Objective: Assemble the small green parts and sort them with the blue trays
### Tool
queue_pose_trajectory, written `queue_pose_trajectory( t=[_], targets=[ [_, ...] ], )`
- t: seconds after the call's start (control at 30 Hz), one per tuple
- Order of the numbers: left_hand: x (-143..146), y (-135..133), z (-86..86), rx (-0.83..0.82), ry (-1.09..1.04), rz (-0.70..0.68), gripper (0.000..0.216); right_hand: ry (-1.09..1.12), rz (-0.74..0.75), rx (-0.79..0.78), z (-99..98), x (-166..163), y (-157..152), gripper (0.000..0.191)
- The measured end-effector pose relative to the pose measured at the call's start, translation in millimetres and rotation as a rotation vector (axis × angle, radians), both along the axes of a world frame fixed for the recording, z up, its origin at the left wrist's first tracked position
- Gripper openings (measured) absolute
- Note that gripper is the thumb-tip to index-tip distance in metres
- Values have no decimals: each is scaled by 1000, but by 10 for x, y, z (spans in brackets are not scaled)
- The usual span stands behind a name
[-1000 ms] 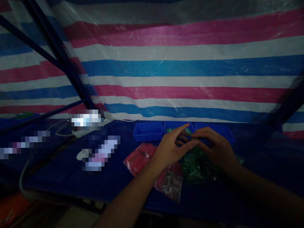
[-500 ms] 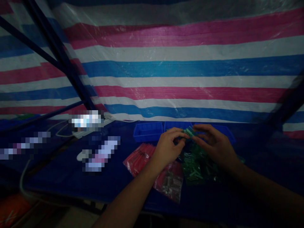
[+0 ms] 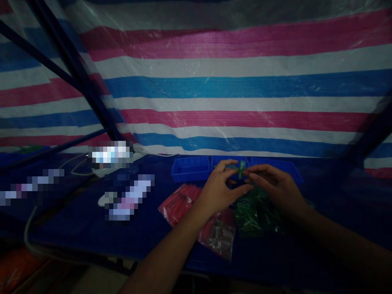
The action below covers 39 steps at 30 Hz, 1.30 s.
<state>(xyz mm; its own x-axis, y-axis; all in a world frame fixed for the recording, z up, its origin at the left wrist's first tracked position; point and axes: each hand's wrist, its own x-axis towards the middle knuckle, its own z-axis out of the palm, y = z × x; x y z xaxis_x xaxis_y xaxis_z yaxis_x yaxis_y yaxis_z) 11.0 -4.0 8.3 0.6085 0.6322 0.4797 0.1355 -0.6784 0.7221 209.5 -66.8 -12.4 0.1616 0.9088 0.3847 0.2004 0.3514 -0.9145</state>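
A small green piece (image 3: 241, 168) stands upright between my two hands, too dark and small to name more exactly. My right hand (image 3: 278, 187) pinches it from the right with its fingertips. My left hand (image 3: 219, 184) is beside it, thumb stretched towards the right hand and apart from the curved fingers, whose tips are close to the piece. Below the hands lies a clear bag of green pieces (image 3: 249, 216). Under my left forearm are pink-red packets (image 3: 180, 202) and a clear bag of metallic-looking parts (image 3: 219, 239).
Along the back of the blue table (image 3: 92, 228) stand a left blue bin (image 3: 191, 169), a middle blue bin (image 3: 216, 160) and a right blue bin (image 3: 289, 169). At left are a white rounded object (image 3: 105, 200), a power strip (image 3: 105, 169) and blurred-out items. Striped sheeting (image 3: 214, 85) hangs behind.
The green piece has turned from slanted to upright between my hands. My left thumb has moved away from the fingers, towards the right. My right fingers have drawn closer together.
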Motion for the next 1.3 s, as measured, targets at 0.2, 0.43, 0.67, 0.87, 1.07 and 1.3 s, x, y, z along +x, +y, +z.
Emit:
queue_pose_trajectory(
  t=[0.2,0.43,0.67,0.87,1.07,1.3],
  targets=[
    [-9,57,-6,37,4,66,20,6,45,31,41,-16,-29,20],
    [-32,58,16,42,60,90,21,-192,-71,159,55,36,0,18],
    [-24,43,-14,226,241,151,21,-199,-94,92,24,76,5,23],
    [-34,46,-139,333,372,142,26,-281,-228,213,16,109,45,22],
    [-43,35,-193,367,431,120,41,-547,-255,343,13,69,89,42],
    [-37,92,-213,366,477,85,17,-808,-39,342,-93,19,191,44]
  ],
)
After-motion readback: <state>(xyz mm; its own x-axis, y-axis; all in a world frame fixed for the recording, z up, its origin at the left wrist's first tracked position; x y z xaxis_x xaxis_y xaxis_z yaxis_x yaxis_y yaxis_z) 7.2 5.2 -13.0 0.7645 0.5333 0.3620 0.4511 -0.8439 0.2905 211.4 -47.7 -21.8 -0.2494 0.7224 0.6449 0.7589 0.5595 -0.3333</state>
